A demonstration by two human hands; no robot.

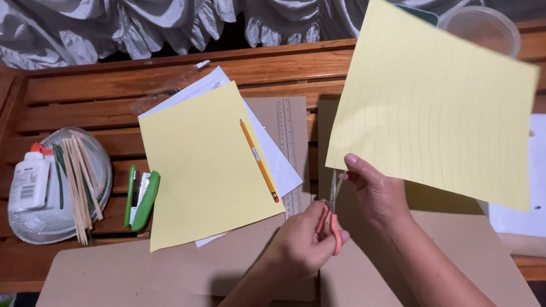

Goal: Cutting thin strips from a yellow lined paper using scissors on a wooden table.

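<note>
My right hand (pixel 376 193) pinches the lower left corner of a yellow sheet (pixel 434 105) and holds it up, tilted, over the right side of the table. Faint parallel lines run down the sheet. My left hand (pixel 300 240) grips orange-handled scissors (pixel 335 227). Their blades point up to the sheet's lower edge, right beside my right thumb. A second yellow sheet (pixel 207 168) lies flat on white paper to the left, with a yellow pencil (pixel 259 160) resting on it.
A ruler (pixel 286 129) lies on brown cardboard (pixel 138 279) over the slatted wooden table (pixel 101 87). At left are a green stapler (pixel 142 197) and a clear plate (pixel 45 225) with a glue bottle (pixel 31 180) and sticks (pixel 80 184). A plastic tub (pixel 483 28) stands far right above white paper (pixel 540 180).
</note>
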